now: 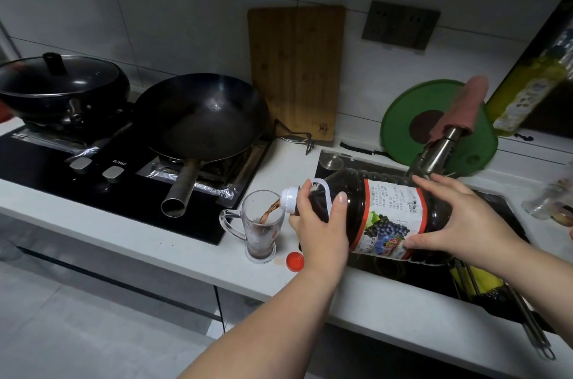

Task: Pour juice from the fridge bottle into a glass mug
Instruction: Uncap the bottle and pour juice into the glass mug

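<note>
Counter [173, 242]: white, runs left to right under a tiled wall.
Hob [40, 158]: black glass, set in the counter at left. "FOTILE" printed in white by two silver knobs; foil lines the burner wells.
Sink [328, 158]: dark, sunk at right. A long-handled metal utensil [527, 323] lies in its near corner.
Wok [201, 121]: on the right burner, its tube handle pointing at the camera, close beside the mug.
Pot [62, 90]: black, glass lid on, left burner.
Board [294, 68]: wooden, propped upright on the wall behind the wok. It has a small stamp low down, unreadable.
Bottle [387, 214]: large, dark juice inside, held nearly level over the sink edge with the neck leftward. The red-bordered label shows blue grapes; the Chinese print is too small to read.
Green board [403, 118]: round, leaning on the wall behind the tap [440, 149], which wears a pink cloth [462, 109].
Oil bottle [533, 84]: yellow-green, far right, label blurred.
Socket panel [400, 25]: grey, on the wall.
Right hand [462, 220]: fingers spread and curved over the bottle's body, thumb at the lower label edge.
Left hand [322, 229]: fingers wrapped round the bottle's neck, just behind the white collar.
Mug [260, 233]: clear, footed, upright on the counter between hob and sink, handle to the left. Juice [271, 211] streams from the mouth into it; the level is low.
Cap [295, 261]: red, on the counter just beside the mug's foot.
</note>
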Motion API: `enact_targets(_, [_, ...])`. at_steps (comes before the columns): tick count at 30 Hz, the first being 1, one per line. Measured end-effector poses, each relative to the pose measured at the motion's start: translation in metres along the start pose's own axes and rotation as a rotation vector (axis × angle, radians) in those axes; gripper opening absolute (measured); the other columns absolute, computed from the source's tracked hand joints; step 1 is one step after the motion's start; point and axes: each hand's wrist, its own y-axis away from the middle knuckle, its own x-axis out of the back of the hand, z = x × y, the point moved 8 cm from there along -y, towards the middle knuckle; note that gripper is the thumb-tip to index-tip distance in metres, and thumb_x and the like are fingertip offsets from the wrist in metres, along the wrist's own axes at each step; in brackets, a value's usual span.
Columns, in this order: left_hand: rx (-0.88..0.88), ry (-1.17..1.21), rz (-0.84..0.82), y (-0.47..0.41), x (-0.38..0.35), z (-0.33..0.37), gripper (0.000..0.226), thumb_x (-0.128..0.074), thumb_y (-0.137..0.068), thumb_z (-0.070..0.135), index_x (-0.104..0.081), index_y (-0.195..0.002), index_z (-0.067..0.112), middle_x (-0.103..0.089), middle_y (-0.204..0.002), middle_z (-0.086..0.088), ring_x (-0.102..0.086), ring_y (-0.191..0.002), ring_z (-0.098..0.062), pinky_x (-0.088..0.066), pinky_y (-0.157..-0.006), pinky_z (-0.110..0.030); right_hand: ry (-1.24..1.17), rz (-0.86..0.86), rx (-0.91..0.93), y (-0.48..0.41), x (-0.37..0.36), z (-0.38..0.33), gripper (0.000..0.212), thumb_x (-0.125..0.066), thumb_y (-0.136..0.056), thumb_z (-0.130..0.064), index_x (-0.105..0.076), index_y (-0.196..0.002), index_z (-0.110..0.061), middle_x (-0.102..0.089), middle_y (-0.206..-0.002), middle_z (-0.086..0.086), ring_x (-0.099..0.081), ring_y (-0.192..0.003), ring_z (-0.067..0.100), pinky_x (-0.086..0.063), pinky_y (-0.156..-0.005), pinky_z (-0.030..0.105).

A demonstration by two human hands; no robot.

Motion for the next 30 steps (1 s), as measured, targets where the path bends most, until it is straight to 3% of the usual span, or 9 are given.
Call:
enact_targets(9, [-0.008,0.004,0.008,-0.0026,-0.0017,-0.0022,0.051,-0.057,-0.09,0.043,-0.031,-0.134,0.049,-0.032,-0.128,0.0,-0.042,-0.091,0.008,-0.032,-0.063,0.0,-0.003,-0.001,0.004,-0.0021,0.0008,0.0004,0.115,-0.096,-0.04,-0.039,-0.042,-0.141,-0.04,-0.029,-0.154,-0.008,-0.034,-0.136,0.013,-0.029,-0.106,0.03])
enact_targets(15, [-0.021,0.014,0.018,-0.0035,-0.0019,-0.0048,0.05,-0.057,-0.09,0.043,-0.031,-0.132,0.052,-0.033,-0.128,-0.001,-0.042,-0.093,0.007,-0.033,-0.066,-0.003,0.011,-0.003,0.004,-0.0031,0.0015,0.0004,0.115,-0.095,-0.04,-0.042,-0.041,-0.142,-0.04,-0.029,-0.154,-0.008,-0.035,-0.137,0.015,-0.032,-0.108,0.037])
enact_targets(23, [-0.024,0.027,0.026,-0.0031,-0.0021,-0.0051,0.051,-0.058,-0.091,0.04,-0.032,-0.135,0.047,-0.033,-0.129,-0.002,-0.04,-0.093,0.011,-0.032,-0.059,0.006,0.014,-0.006,0.015,-0.0051,0.0029,0.0009,0.116,-0.094,-0.04,-0.044,-0.04,-0.142,-0.042,-0.029,-0.153,-0.009,-0.034,-0.137,0.014,-0.033,-0.108,0.037])
enact_targets(30, [-0.019,0.02,0.027,-0.0037,0.0,-0.0047,0.053,-0.057,-0.091,0.04,-0.032,-0.137,0.045,-0.034,-0.13,-0.001,-0.039,-0.091,0.013,-0.033,-0.062,0.003,0.014,-0.012,0.011,-0.0063,0.0018,-0.0008,0.116,-0.094,-0.039,-0.046,-0.039,-0.141,-0.043,-0.028,-0.154,-0.011,-0.033,-0.137,0.015,-0.033,-0.109,0.04])
